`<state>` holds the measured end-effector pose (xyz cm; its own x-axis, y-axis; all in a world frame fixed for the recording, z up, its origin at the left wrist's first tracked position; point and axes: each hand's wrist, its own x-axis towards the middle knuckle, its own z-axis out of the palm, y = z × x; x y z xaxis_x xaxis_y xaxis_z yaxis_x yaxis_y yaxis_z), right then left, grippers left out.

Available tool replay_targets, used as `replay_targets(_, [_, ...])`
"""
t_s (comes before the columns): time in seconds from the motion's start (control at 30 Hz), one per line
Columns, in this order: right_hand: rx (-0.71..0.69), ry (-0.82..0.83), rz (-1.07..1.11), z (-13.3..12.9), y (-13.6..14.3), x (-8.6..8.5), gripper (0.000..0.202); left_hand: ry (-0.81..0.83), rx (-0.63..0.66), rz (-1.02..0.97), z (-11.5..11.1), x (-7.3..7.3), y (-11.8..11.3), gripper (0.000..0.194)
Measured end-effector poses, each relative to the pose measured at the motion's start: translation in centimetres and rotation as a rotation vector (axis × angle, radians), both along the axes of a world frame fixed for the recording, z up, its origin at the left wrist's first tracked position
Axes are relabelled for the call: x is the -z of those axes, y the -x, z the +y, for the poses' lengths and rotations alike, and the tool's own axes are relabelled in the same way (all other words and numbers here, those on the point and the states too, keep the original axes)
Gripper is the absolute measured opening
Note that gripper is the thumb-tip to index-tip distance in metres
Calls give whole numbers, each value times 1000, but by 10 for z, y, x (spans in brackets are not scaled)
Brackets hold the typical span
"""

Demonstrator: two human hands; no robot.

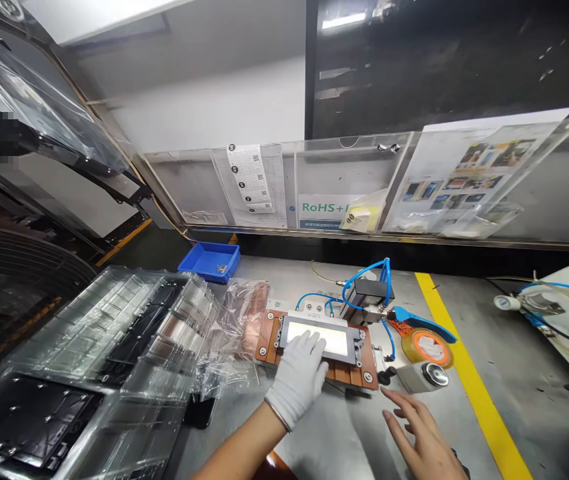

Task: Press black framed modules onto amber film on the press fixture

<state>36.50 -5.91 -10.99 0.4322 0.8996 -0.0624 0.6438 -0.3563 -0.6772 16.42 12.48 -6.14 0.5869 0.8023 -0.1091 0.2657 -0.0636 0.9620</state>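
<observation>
Gloved left hand (pixel 298 375) is pressing flat, fingers spread, on the lit panel (pixel 320 339) seated in the jig (pixel 314 347). Bare right hand (pixel 421 433) is hovering open, beside it, reaching toward the button (pixel 435 375). Panel looks loaded; pressing seems pending.

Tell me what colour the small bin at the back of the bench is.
Blue. The small bin shows clearly in the head view, behind the clear trays.

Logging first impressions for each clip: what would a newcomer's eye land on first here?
The gloved left hand pressing on a lit white panel in a copper-coloured fixture at bench centre. The bare right hand hovers open beside it, below an orange tape dispenser. Clear trays are stacked at left.
</observation>
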Motion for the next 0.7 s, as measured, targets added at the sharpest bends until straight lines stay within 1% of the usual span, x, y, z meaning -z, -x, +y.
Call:
replay_targets(0.07, [5,-24,-127,16,-10,7,46,-120,39,40,-1,3,-8,55])
replay_targets(0.17, [11,-32,-191,36,-18,12,49,-238,68,110,-3,11,-14,60])
replay_targets(0.27, [-15,-9,-173,48,-21,6,44,-318,99,167,-1,10,-12,60])
replay_targets(0.33, [-19,12,-149,50,-23,-2,41,-354,111,188,3,5,-6,59])
replay_targets(0.4, [1,29,-116,48,-25,-9,39,-386,79,209,10,-1,6,60])
replay_targets(0.47, [25,33,-62,47,-25,-12,38,-359,-37,264,18,-5,23,62])
replay_targets(0.53, [60,30,14,49,-23,-10,41,-252,-171,338,27,-7,42,63])
replay_targets(0.57, [82,28,60,52,-21,-8,45,-178,-215,372,32,-6,50,63])
replay_targets(0.63, [133,31,169,62,-16,-3,51,-44,-230,409,41,-3,61,60])
replay_targets(0.7, [181,44,300,77,-11,2,52,47,-194,413,49,0,62,54])
